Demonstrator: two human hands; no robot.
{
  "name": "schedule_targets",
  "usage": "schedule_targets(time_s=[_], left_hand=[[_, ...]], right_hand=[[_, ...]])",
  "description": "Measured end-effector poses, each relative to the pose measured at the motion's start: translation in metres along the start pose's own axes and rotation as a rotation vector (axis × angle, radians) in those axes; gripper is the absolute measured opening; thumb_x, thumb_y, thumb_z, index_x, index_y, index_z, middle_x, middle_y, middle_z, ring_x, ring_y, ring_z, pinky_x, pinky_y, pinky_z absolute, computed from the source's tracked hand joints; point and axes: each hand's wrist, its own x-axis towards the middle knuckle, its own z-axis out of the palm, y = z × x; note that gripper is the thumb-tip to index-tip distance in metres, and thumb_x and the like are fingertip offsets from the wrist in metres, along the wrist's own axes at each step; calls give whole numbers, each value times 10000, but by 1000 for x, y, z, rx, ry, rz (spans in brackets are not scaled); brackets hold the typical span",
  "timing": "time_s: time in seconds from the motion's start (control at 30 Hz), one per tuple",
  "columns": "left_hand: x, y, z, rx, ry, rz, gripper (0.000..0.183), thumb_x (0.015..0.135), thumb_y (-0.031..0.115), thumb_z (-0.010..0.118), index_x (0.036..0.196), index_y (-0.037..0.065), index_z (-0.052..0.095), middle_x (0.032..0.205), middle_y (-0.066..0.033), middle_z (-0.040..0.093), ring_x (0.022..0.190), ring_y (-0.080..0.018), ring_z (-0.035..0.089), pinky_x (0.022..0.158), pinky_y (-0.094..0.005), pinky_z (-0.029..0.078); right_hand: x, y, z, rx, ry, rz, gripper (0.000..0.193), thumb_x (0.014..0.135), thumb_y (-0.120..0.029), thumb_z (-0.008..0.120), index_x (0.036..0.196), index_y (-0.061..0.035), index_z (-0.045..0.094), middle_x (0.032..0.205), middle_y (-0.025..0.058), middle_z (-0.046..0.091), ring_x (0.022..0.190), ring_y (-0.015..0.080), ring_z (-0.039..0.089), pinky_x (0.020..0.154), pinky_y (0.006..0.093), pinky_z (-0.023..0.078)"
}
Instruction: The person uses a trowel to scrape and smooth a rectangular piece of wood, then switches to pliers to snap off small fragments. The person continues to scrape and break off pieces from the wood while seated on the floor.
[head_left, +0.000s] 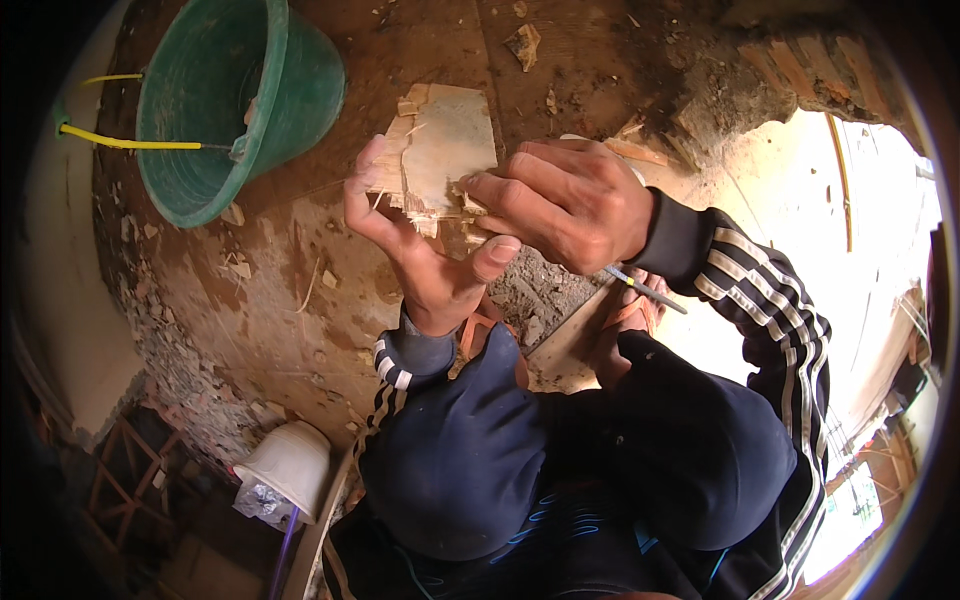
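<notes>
A broken piece of plywood (450,135), pale on its face and splintered along its left and near edges, is between my two hands. My left hand (425,260) supports it from the near left, with a finger curled up at its left edge and the thumb stretched to the right. At its near right corner, the bent fingers of my right hand (575,205) grip the ragged edge. Parts of those fingertips are hidden. Below my right hand is a thin tool with a grey and yellow handle (655,293), close to my foot.
A green bucket (315,90) with a yellow-sleeved handle lies tilted at the far left. Wood chips (524,45) litter the brown board floor (290,255). Grey rubble (540,290) lies between my feet. A white container (290,465) stands at the lower left, and broken brickwork (825,75) at the far right.
</notes>
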Motion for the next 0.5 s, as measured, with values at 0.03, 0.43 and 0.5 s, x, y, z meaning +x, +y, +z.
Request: schedule_targets(time_s=[0.03, 0.43, 0.5], left_hand=[[0, -1, -1, -23, 16, 6, 1087, 720, 438, 808, 1407, 36, 68, 1279, -217, 372, 1119, -283, 459, 940, -432, 415], [8, 10, -7, -146, 36, -149, 1006, 706, 318, 740, 1418, 69, 73, 1284, -198, 362, 1134, -274, 447, 964, -429, 407], [10, 11, -8, -178, 36, -156, 1018, 703, 312, 735, 1425, 70, 59, 1296, -200, 357, 1152, -280, 438, 979, -426, 399]], right_hand=[[2, 1, 1, -1, 7, -26, 312, 717, -144, 614, 985, 10, 580, 710, 42, 465, 605, 182, 571, 468, 328, 460], [18, 10, 3, 91, -47, -40, 336, 728, -101, 730, 1005, 51, 615, 755, 85, 536, 596, 220, 570, 500, 338, 473], [22, 7, 3, 67, -44, -46, 344, 735, -106, 724, 1024, 46, 615, 799, 100, 577, 641, 242, 600, 539, 344, 507]])
